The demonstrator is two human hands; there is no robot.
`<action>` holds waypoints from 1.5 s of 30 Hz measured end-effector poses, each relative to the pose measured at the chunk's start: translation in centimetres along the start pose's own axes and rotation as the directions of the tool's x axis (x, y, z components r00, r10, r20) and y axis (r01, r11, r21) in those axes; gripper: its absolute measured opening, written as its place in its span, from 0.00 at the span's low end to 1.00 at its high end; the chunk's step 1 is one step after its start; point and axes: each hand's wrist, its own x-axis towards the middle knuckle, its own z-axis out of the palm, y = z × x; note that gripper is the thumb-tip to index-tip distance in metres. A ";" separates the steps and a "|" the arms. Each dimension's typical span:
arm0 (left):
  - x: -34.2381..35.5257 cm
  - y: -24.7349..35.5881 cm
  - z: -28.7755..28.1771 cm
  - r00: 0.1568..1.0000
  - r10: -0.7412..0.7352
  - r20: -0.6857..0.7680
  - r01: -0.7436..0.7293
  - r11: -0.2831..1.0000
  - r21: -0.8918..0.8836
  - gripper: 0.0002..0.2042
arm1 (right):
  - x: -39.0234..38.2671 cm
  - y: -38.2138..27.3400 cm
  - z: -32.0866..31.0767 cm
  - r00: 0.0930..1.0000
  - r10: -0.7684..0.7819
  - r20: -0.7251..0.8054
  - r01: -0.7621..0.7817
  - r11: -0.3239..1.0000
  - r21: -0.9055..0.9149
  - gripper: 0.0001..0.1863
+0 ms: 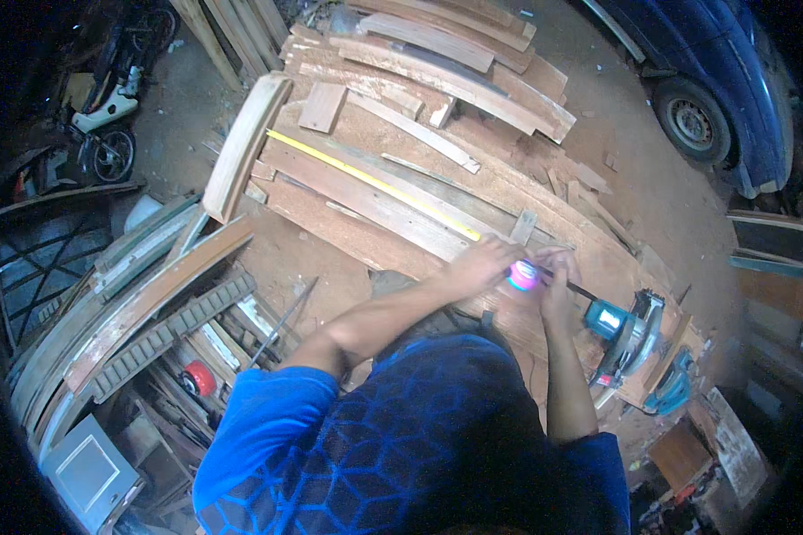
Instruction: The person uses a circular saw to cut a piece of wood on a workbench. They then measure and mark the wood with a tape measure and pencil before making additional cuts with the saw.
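Note:
My left hand (480, 267) has its fingers closed on the right end of a yellow tape measure blade (373, 185), which stretches over a long pale board (375, 209) on the bench. A round tape case (522, 276), washed in pink and blue glare, sits between my hands. My right hand (558, 275) is curled beside the case, blurred, near a dark thin strip; what it grips is unclear. A teal circular saw (620, 334) lies to the right of it, with another teal power tool (669, 388) below.
Cut curved boards (446, 85) pile along the bench's far side. Stacked curved timbers (143, 299) and a red wheel (196, 379) are at left. A motorbike (107, 120) stands top left, a blue vehicle (732, 89) top right. Scrap panels (723, 441) lie bottom right.

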 end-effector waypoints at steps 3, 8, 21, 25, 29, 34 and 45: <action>0.4 2.1 -6.1 0.982 -0.006 0.187 0.001 1.000 0.028 0.25 | -2.1 2.1 -2.7 0.995 0.065 -0.070 -0.071 0.993 -0.094 0.14; -3.7 4.7 -12.2 0.972 -0.117 0.205 0.085 0.984 0.159 0.28 | -5.3 3.3 1.7 0.986 0.166 -0.017 -0.167 0.984 -0.058 0.12; -15.4 -1.5 -12.5 0.753 -0.654 0.068 0.657 0.743 -0.127 0.27 | -17.6 14.0 -25.4 -0.026 -0.034 -0.999 -0.052 0.998 -0.033 0.11; -14.8 0.3 -15.2 0.793 -0.598 0.120 0.573 0.797 0.190 0.27 | -22.1 27.4 -32.4 -0.133 0.383 -0.914 -0.460 0.793 0.399 0.21; -11.7 -0.4 -14.9 0.737 -0.661 0.142 0.597 0.734 0.323 0.28 | -24.6 35.8 -38.8 -0.014 0.419 -0.908 -0.881 0.425 0.209 0.25; -13.3 -3.5 -18.7 0.712 -0.700 0.052 0.628 0.669 0.397 0.28 | -27.0 35.1 -40.3 0.124 0.169 -0.978 -0.855 0.518 -0.019 0.29; -10.3 -13.5 -27.0 0.648 -0.733 -0.207 0.737 0.533 0.416 0.23 | -41.2 16.8 -32.0 -0.076 -0.010 -0.997 -0.541 0.840 0.033 0.25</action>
